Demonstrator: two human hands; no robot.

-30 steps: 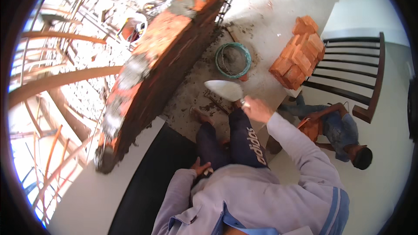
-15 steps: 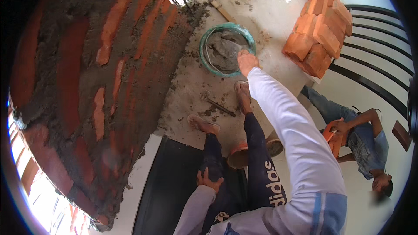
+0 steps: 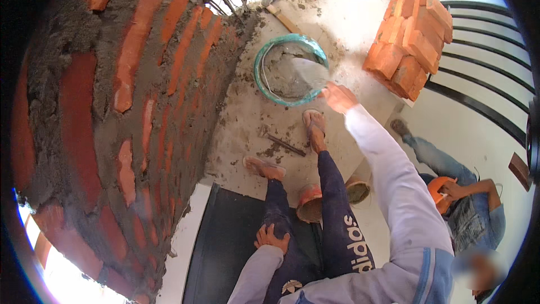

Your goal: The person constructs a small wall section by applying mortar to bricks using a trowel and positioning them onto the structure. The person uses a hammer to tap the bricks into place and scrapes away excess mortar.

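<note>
My right hand (image 3: 339,97) is closed round the handle of a trowel at the near right rim of a round green tub (image 3: 260,73). The trowel's grey blade (image 3: 310,72) is slightly blurred and reaches over the tub's right side. Wet grey mortar (image 3: 278,68) lies in the tub. Down on my left knee rests my left hand (image 3: 272,240), fingers spread and holding nothing. To the left rises a brick wall (image 3: 135,50) with rough mortar between and over its bricks.
A hammer (image 3: 284,142) lies between my feet and a wooden-handled tool (image 3: 286,21) beyond the tub. Orange bricks (image 3: 405,39) are stacked at the far right, by a black railing (image 3: 481,49). Two buckets (image 3: 309,205) stand near my legs. Another person (image 3: 469,214) holds an orange object.
My right hand has drawn back to the right, bringing the trowel blade toward the tub's right rim. My left hand stays on the knee. The other person has shifted lower in view.
</note>
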